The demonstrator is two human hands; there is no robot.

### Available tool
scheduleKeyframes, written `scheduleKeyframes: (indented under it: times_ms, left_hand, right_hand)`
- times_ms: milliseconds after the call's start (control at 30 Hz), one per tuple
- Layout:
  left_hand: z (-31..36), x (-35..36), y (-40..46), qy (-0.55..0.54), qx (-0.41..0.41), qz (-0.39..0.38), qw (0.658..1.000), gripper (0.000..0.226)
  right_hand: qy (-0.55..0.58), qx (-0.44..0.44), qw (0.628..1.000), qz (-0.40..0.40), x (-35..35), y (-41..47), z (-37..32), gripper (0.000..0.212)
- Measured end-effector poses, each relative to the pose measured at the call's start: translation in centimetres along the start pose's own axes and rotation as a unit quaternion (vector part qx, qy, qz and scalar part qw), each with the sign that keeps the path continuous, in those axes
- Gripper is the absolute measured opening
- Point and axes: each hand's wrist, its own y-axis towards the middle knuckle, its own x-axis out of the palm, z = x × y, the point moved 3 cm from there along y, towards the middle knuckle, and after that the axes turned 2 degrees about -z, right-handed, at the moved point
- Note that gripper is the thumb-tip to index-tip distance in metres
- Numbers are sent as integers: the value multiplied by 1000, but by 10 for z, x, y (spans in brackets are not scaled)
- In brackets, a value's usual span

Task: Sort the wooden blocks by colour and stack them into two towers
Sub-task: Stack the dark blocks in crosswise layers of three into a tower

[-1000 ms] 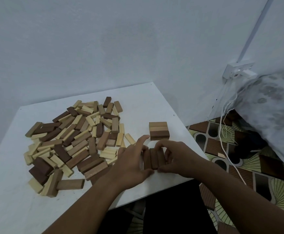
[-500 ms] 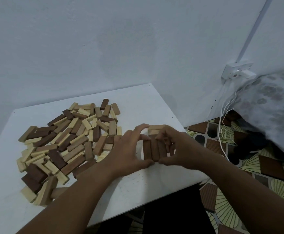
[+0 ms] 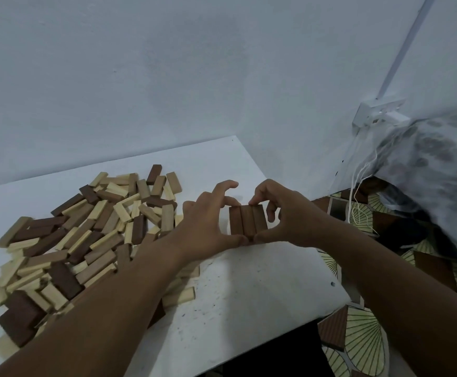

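Note:
Three brown wooden blocks [image 3: 247,223] lie side by side as one row, held between my two hands near the right side of the white table [image 3: 249,300]. My left hand [image 3: 208,227] grips the row from the left, thumb at its near end and index finger arched above the far end. My right hand [image 3: 289,219] grips it from the right, thumb at the near end and fingertips on the far end. A big loose pile of light and dark blocks [image 3: 86,235] covers the table's left half. The small stack seen earlier is hidden behind the held row and my hands.
The table's right edge runs close to my right wrist, with patterned floor [image 3: 363,344] below it. A wall socket [image 3: 379,112] with white cables [image 3: 357,191] sits at the right, beside a mottled fabric bundle [image 3: 439,164]. A grey wall stands behind the table.
Both hands have carried the row of three brown blocks away from the table's front edge toward the small stack, which is now covered from view.

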Motion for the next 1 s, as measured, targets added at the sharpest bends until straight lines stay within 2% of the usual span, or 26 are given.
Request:
scheduleKeyframes:
  times_ms: [600,800,900,1000]
  left_hand:
    - [-14,10,6,-6,-18,-6,1000,95]
    - [-17,7,2,0,-19,-12,1000,107]
    - [-20,-3,-8,5,-23,2,1000,107]
    - [-26,-17,-27,12,-25,41,999,92]
  right_hand:
    - [-36,34,998,-31,8,13,20,65]
    - [-33,46,997,-43,2,8,16,75]
    - [-32,47,998,-25,0,3,8,76]
    - [-41,-4,999,21,4,0,-13,63]
